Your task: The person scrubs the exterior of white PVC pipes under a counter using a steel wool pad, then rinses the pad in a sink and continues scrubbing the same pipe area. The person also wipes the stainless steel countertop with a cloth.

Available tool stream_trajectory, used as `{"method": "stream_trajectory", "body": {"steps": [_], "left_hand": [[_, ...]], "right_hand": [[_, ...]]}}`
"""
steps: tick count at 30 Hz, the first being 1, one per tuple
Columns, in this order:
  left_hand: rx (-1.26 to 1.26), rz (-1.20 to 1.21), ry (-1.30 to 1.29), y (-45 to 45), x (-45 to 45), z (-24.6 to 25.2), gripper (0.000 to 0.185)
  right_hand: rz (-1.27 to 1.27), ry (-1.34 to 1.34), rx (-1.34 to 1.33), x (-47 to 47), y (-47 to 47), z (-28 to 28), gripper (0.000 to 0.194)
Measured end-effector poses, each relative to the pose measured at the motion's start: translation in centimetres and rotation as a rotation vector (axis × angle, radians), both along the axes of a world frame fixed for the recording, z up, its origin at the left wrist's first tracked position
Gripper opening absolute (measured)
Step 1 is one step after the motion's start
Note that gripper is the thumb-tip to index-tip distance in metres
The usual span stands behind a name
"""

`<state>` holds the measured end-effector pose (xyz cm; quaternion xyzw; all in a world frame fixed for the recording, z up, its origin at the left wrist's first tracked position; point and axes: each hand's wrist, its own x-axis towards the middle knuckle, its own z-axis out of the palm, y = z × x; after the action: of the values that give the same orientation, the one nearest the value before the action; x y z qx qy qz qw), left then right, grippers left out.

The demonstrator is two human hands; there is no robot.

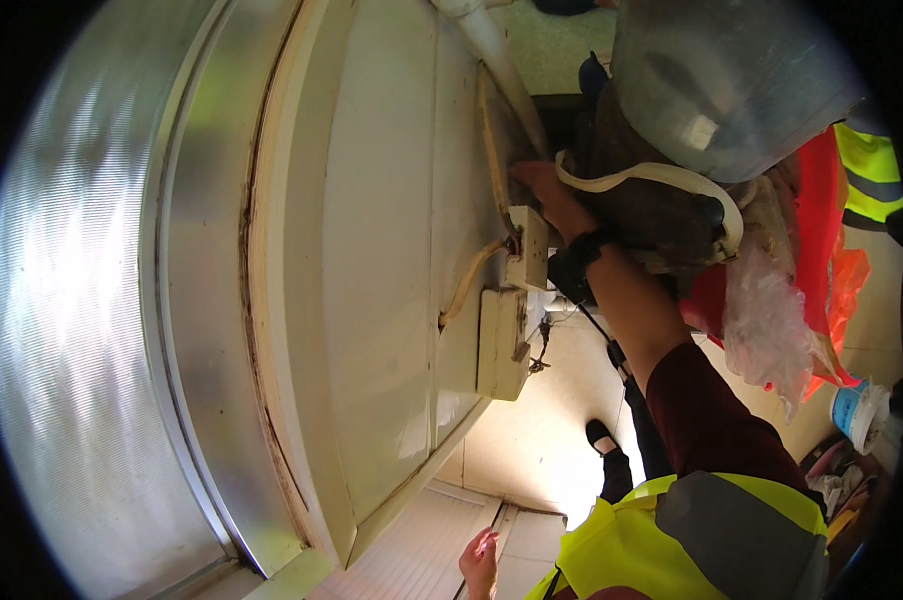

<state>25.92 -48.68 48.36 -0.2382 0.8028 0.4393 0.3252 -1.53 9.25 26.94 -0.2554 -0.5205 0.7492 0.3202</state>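
Observation:
My right hand (545, 191) reaches up beside a pale wall, with a dark band at its wrist. It is next to a dark, worn object (646, 210) with a cream strap (669, 172); its fingers are partly in shadow, so its hold is unclear. Just below the hand, a white electrical socket box (528, 251) is fixed on the wall, with yellowed cables running into it. A second, larger cream box (504, 345) sits beneath it. My left hand (481, 559) is low at the bottom edge, its fingers curled; whether it holds anything is unclear.
A large, cloudy container (729, 82) stands at upper right, above clear (766, 315) and red plastic bags (815, 240). Another person's yellow vest (871, 172) shows at the right edge. A pale pipe (500, 60) runs along the wall. A blue-and-white tub (856, 412) lies lower right.

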Motion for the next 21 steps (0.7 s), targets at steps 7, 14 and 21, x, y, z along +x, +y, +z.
{"method": "stream_trajectory", "body": {"steps": [7, 14, 21], "left_hand": [[-0.028, -0.034, 0.008, 2.2, -0.4, 1.1, 0.028], [-0.070, -0.009, 0.007, 2.1, -0.3, 1.5, 0.028], [-0.034, -0.033, -0.006, 2.3, -0.1, 1.2, 0.030]], "right_hand": [[-0.101, -0.330, -0.133, -1.9, 0.9, -2.1, 0.015], [-0.126, -0.244, -0.284, -1.3, 0.3, -1.0, 0.014], [-0.103, -0.282, -0.209, -1.1, 0.1, 0.2, 0.022]]}}
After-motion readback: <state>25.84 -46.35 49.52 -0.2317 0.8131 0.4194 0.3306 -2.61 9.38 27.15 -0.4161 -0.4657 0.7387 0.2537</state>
